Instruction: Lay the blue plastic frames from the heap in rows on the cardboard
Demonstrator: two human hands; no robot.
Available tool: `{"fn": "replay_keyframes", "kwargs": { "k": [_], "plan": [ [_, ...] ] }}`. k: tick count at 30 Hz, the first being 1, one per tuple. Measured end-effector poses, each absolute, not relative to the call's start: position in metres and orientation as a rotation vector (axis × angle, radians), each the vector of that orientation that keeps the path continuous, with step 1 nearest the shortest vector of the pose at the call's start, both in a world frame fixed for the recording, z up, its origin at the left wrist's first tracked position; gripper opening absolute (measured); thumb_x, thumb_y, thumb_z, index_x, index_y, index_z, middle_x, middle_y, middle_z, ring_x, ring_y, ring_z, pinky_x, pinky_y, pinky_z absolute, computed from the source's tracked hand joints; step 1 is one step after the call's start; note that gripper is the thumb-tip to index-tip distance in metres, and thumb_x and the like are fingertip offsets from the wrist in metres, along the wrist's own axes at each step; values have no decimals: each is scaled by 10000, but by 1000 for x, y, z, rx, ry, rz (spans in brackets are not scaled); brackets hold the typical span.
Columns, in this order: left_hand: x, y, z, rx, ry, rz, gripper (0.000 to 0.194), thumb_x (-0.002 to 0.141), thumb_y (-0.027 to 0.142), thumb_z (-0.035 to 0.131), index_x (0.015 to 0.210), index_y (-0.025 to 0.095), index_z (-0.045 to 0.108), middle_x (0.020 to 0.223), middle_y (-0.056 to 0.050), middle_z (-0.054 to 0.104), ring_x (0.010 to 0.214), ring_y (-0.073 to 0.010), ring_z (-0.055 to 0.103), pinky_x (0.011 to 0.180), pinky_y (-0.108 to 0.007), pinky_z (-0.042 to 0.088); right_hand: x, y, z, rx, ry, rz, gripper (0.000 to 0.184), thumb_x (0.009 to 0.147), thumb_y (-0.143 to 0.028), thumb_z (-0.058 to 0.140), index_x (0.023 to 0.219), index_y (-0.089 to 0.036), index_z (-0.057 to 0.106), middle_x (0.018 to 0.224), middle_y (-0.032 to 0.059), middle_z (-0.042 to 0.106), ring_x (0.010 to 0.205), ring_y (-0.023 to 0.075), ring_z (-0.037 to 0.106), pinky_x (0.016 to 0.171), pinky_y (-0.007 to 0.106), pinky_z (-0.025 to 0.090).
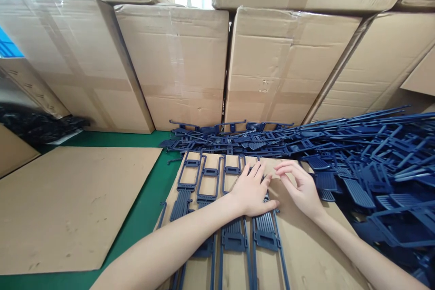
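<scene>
Several long dark blue plastic frame parts [207, 181] lie side by side in a row on a cardboard sheet [306, 249] in front of me. My left hand [251, 190] lies flat, fingers stretched out, pressing on the rightmost part of the row [267, 231]. Just to its right, my right hand [301, 188] hovers with the fingers slightly curled and apart, its fingertips touching the cardboard near the left hand. Neither hand holds anything.
A big tangled heap of the same blue parts [374, 158] fills the right side and runs along the back. Stacked cardboard boxes [176, 63] wall off the rear. A second flat cardboard sheet [71, 204] lies on the green floor [142, 213] to the left.
</scene>
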State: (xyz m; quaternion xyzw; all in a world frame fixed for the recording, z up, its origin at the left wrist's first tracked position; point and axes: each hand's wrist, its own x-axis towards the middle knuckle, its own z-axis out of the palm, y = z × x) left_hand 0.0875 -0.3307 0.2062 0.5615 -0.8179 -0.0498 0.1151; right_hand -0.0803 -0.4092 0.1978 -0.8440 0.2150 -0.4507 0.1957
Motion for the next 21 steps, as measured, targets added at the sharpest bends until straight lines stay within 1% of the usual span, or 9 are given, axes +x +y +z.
{"fn": "replay_keyframes", "kwargs": {
  "k": [5,7,9,11,12,13,15,19,21],
  "plan": [
    [87,-330,209,1690,-2413,-163,814,874,638,382,1453,70,321,1517,-240,133,1446,-327,60,1188,-531,42,-62,-422,235,-2787,497,-1211,208,921,-180,422,892,-115,617,998,15,545,976,43,479,889,215,370],
    [86,-330,210,1715,-2426,-166,787,881,619,385,1445,73,337,1513,-249,129,1445,-329,64,1187,-527,32,-46,-438,253,-2912,673,-1005,235,930,-246,423,933,-129,627,998,12,552,940,67,481,860,249,353],
    [86,-330,212,1718,-2432,-165,769,885,605,393,1450,86,333,1515,-246,123,1445,-328,66,1189,-518,33,-27,-458,268,-2956,977,-617,257,933,-258,415,1067,-165,614,1109,12,534,1073,121,479,964,314,351],
    [87,-330,212,1697,-2422,-164,752,894,607,375,1447,100,344,1517,-237,131,1444,-323,78,1191,-513,43,-7,-479,274,-2926,1257,-232,325,946,-297,402,1204,-191,569,1193,31,500,1146,168,468,1014,361,359],
    [87,-330,212,1684,-2410,-167,749,898,621,350,1444,109,350,1521,-229,133,1443,-323,86,1191,-514,47,2,-489,274,-2898,1326,-163,359,935,-307,428,1243,-178,559,1208,59,491,1156,206,467,1004,392,368],
    [88,-330,212,1668,-2395,-170,755,900,640,317,1445,119,351,1525,-219,131,1444,-321,87,1192,-513,46,10,-497,273,-2871,1379,-121,379,917,-312,465,1247,-155,565,1207,86,489,1155,240,467,989,418,374],
    [89,-330,211,1650,-2379,-200,798,887,688,245,1449,130,344,1528,-213,129,1447,-312,71,1195,-507,37,19,-510,267,-2827,1429,-78,354,880,-324,534,1189,-170,617,1164,83,514,1145,268,468,959,436,384],
    [91,-328,215,1592,-2388,-127,822,869,716,197,1426,138,377,1510,-229,185,1451,-309,46,1180,-551,34,20,-520,256,-2806,1405,-139,205,873,-346,563,956,-206,688,1041,28,563,1114,235,486,977,430,353],
    [91,-325,223,1454,-2418,42,745,887,685,230,1396,173,415,1516,-187,216,1454,-301,54,1164,-587,7,16,-523,257,-2799,1391,-220,218,891,-347,537,947,-196,683,1033,26,567,1091,220,502,982,422,342]
  ]
}}
